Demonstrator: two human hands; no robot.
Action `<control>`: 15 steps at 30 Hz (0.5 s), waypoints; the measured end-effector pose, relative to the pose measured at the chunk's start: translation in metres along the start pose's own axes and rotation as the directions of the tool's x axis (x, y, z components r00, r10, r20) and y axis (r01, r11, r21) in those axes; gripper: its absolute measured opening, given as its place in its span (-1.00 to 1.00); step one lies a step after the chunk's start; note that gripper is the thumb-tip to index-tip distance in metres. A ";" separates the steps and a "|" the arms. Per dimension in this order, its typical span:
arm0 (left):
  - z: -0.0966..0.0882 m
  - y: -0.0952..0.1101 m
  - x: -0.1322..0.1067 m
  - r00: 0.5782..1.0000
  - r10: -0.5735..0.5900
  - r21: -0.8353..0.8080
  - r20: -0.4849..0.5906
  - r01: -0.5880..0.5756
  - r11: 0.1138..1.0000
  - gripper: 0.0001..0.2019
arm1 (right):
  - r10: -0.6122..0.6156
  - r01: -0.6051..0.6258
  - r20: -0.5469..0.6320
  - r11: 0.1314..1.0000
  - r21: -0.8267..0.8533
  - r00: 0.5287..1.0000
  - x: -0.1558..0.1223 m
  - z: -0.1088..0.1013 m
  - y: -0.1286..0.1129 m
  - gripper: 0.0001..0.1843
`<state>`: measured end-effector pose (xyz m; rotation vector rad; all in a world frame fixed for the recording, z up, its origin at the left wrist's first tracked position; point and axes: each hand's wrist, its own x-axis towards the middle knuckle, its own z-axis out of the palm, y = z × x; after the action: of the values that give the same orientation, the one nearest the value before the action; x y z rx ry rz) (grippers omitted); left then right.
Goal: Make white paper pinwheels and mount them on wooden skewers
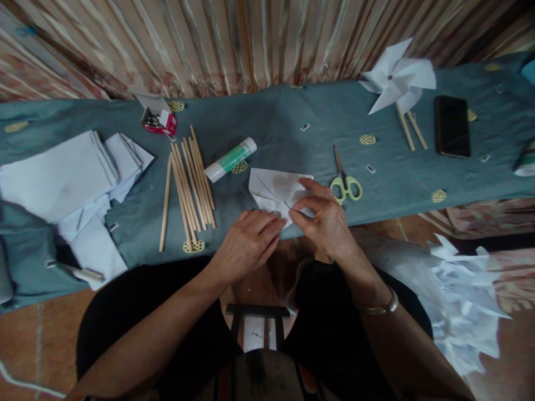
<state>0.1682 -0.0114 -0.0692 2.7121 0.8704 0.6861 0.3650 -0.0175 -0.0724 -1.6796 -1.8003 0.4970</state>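
A white paper square (273, 186) with cut slits lies near the front edge of the cloth-covered table (292, 122). My left hand (246, 242) presses on its near left part, fingers together and fairly flat. My right hand (324, 217) pinches a folded flap of the same paper toward the centre. Green-handled scissors (345, 181) lie just right of my right hand. A glue stick (230, 160) lies to the left of the paper, beyond my left hand.
Several wooden sticks (190, 184) lie left of the glue. Stacked white sheets (71, 178) sit at far left, a box of pins (159, 120) behind them. A finished paper pinwheel (397, 78) and a phone (451, 125) lie at back right. More pinwheels (463, 295) are on the floor.
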 end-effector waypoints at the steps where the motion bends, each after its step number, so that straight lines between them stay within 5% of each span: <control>1: 0.001 0.000 0.000 1.000 0.005 0.002 -0.007 -0.005 1.000 -0.78 | -0.003 0.003 -0.004 1.000 0.001 1.000 0.000 0.001 0.000 -0.92; 15: 0.002 0.000 0.000 0.998 0.018 -0.019 0.067 -0.017 1.000 -0.78 | -0.041 0.042 0.008 0.998 -0.053 0.999 -0.001 0.002 0.000 -0.93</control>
<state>0.1688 -0.0118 -0.0706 2.7122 0.8211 0.6003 0.3637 -0.0178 -0.0737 -1.6742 -1.8645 0.4407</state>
